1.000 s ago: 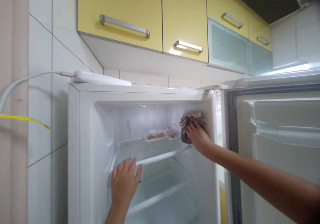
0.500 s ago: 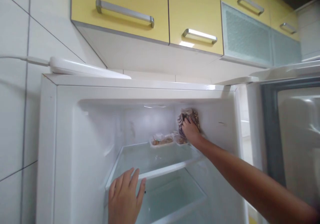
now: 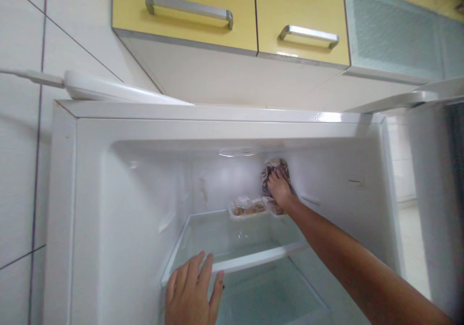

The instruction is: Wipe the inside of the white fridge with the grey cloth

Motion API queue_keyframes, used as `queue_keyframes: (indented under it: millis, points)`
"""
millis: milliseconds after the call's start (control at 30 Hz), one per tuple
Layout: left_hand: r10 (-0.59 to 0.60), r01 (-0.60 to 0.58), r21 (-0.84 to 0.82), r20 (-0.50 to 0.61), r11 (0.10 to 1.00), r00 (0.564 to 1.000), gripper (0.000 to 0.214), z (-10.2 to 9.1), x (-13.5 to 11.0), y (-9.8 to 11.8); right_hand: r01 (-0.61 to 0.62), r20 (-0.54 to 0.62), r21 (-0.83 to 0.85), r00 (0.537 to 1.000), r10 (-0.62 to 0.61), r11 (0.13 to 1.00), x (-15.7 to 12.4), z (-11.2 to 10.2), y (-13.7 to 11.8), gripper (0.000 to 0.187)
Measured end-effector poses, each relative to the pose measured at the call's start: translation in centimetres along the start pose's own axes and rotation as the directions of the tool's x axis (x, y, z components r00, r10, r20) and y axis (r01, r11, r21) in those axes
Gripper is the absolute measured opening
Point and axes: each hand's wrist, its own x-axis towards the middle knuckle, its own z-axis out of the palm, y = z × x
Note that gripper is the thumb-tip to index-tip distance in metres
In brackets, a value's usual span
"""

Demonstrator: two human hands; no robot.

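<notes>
Deep in the back right corner of an open fridge (image 3: 90, 194), my right hand (image 3: 279, 187) presses a crumpled patterned cloth (image 3: 270, 170) against the inner wall. Its fingers are bent into the cloth's folds. Just below that hand, a small clear container (image 3: 274, 208) with brownish contents is partly covered by my wrist. Left of it sits a white tray (image 3: 232, 213) of food on the glass shelf (image 3: 217, 233). My left hand (image 3: 192, 291) is at the shelf's front edge, fingers spread and holding nothing; whether it touches the edge I cannot tell.
A lower glass shelf (image 3: 268, 291) lies under the upper one. The fridge door (image 3: 435, 194) stands open at the right. Above hang yellow cabinets (image 3: 188, 30) with metal handles. A white corded device (image 3: 108, 89) rests on the fridge top, beside the tiled wall (image 3: 21, 170).
My view has moved closer to the fridge and shifted. My right hand stays on the cloth in the corner, with only a slight shift. The left hand remains by the shelf edge.
</notes>
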Motion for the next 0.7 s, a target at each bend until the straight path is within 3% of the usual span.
queue_keyframes:
  millis: [167,567,700]
  points:
    - [-0.040,0.040,-0.015,0.024,0.999,0.999,0.032,-0.1,-0.1,0.1,-0.004,0.029,-0.076,1.000,0.006,0.997,-2.8,-3.0,0.8,0.040]
    - [-0.051,0.054,-0.043,0.057,0.998,0.997,0.030,-1.2,0.9,0.2,0.007,0.150,-0.164,0.989,0.018,0.986,-13.4,-13.5,1.1,0.041]
    - [-0.049,0.051,-0.054,0.050,0.997,0.998,0.029,-1.4,1.0,0.2,-0.025,0.151,-0.189,0.987,0.054,0.982,-15.1,-16.2,1.1,0.041]
